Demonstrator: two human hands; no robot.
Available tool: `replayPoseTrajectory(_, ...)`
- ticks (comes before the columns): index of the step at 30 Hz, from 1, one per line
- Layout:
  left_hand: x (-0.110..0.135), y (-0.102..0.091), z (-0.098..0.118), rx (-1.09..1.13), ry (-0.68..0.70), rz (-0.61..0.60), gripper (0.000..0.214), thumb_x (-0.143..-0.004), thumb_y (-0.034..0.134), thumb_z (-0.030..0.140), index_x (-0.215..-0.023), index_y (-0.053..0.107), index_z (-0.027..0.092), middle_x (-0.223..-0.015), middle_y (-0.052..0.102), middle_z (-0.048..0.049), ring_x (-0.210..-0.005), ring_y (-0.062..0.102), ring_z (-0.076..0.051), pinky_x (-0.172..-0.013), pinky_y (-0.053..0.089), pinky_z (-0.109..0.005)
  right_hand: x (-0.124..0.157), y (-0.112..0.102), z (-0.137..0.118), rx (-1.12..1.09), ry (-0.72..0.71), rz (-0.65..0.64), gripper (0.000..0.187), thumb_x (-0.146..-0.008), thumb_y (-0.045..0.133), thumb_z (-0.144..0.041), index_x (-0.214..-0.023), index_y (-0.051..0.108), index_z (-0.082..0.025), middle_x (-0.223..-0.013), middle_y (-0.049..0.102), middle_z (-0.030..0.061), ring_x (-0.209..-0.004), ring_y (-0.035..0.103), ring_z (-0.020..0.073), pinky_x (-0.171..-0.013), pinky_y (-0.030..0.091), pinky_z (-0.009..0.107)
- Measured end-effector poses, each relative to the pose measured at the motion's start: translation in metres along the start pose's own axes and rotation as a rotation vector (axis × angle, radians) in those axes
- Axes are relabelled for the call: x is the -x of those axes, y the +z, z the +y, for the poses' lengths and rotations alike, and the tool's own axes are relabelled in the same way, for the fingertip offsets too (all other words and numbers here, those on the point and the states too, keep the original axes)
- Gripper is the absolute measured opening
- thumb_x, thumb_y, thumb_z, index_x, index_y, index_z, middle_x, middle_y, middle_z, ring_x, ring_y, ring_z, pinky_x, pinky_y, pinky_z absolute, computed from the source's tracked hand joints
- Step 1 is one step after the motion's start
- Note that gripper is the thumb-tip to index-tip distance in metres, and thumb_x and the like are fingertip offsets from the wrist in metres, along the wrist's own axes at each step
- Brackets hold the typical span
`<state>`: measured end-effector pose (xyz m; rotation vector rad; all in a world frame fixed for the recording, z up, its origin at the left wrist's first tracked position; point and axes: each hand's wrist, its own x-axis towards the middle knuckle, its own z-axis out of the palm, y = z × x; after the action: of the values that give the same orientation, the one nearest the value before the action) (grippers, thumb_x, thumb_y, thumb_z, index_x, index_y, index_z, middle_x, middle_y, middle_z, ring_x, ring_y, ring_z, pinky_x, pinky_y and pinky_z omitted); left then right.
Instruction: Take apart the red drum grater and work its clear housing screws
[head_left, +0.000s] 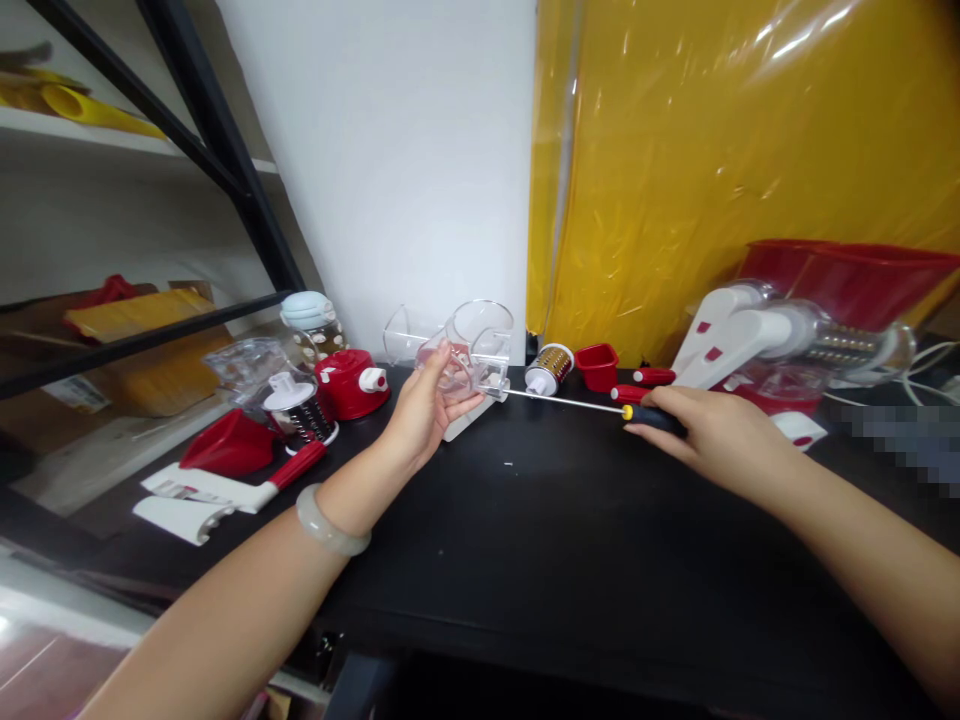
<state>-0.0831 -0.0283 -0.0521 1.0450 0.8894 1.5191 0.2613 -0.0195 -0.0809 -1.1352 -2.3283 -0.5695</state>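
My left hand is wrapped round a clear plastic grater housing near the back of the black table. A white piece lies under or against the housing; whether they are joined I cannot tell. My right hand grips a screwdriver by its black and yellow handle. Its long thin shaft points left, and the tip reaches the housing's lower right side. What the tip touches is too small to make out. A tiny screw-like bit lies on the table in front of the housing.
Left stand a red grater base, a drum grater, a red hopper, white crank parts and a blue-lidded bottle. Behind are another drum and a red cup. Assembled graters and a red bin stand right.
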Motion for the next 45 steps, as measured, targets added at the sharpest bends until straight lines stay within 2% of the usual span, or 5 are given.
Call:
replayPoseTrajectory(7, -0.001, 0.0, 0.004, 0.021, 0.012, 0.036, 0.06, -0.085, 0.069, 0.067, -0.121, 0.066, 0.019, -0.128, 0.072, -0.015, -0.123, 0.067, -0.033, -0.1, 0.058, -0.046, -0.003, -0.012, -0.007, -0.009, -0.017, -0.01, 0.039, -0.103, 0.042, -0.039, -0.121, 0.069, -0.019, -0.112, 0.075, 0.0142, -0.094, 0.074, 0.0301, -0.075, 0.059, 0.044)
replayPoseTrajectory(18, 0.0, 0.002, 0.004, 0.05, -0.001, 0.072, 0.054, -0.087, 0.069, 0.063, -0.119, 0.067, 0.019, -0.127, 0.072, -0.0151, -0.118, 0.069, -0.032, -0.1, 0.057, -0.046, -0.003, -0.004, 0.0, -0.124, -0.104, 0.117, 0.031, -0.099, 0.056, -0.032, -0.124, 0.071, -0.019, -0.103, 0.063, 0.0133, -0.096, 0.067, 0.0267, -0.081, 0.058, 0.042)
replayPoseTrajectory(26, 0.0, 0.003, 0.004, 0.049, 0.0, 0.069, 0.055, -0.088, 0.068, 0.062, -0.121, 0.067, 0.018, -0.128, 0.073, -0.0158, -0.116, 0.071, -0.031, -0.096, 0.059, -0.043, -0.005, 0.005, 0.007, -0.169, -0.144, 0.244, 0.033, -0.094, 0.063, -0.024, -0.126, 0.069, -0.02, -0.122, 0.07, 0.0168, -0.112, 0.067, 0.0319, -0.096, 0.056, 0.051)
replayPoseTrajectory(34, 0.002, 0.002, 0.001, 0.051, -0.014, 0.019, 0.061, -0.083, 0.071, 0.068, -0.118, 0.067, 0.018, -0.123, 0.075, -0.0154, -0.118, 0.07, -0.033, -0.1, 0.056, -0.047, 0.002, -0.005, 0.001, 0.089, -0.026, 0.102, 0.018, -0.095, 0.055, -0.029, -0.104, 0.069, -0.021, -0.097, 0.076, 0.0117, -0.078, 0.073, 0.03, -0.062, 0.056, 0.041)
replayPoseTrajectory(45, -0.002, -0.001, 0.0, 0.077, 0.01, 0.053, 0.058, -0.082, 0.073, 0.064, -0.117, 0.068, 0.018, -0.122, 0.075, -0.0156, -0.115, 0.071, -0.033, -0.099, 0.057, -0.048, -0.003, -0.007, -0.005, -0.029, -0.045, 0.048, 0.035, -0.101, 0.048, -0.036, -0.126, 0.066, -0.02, -0.115, 0.068, 0.0162, -0.104, 0.069, 0.0329, -0.08, 0.06, 0.047)
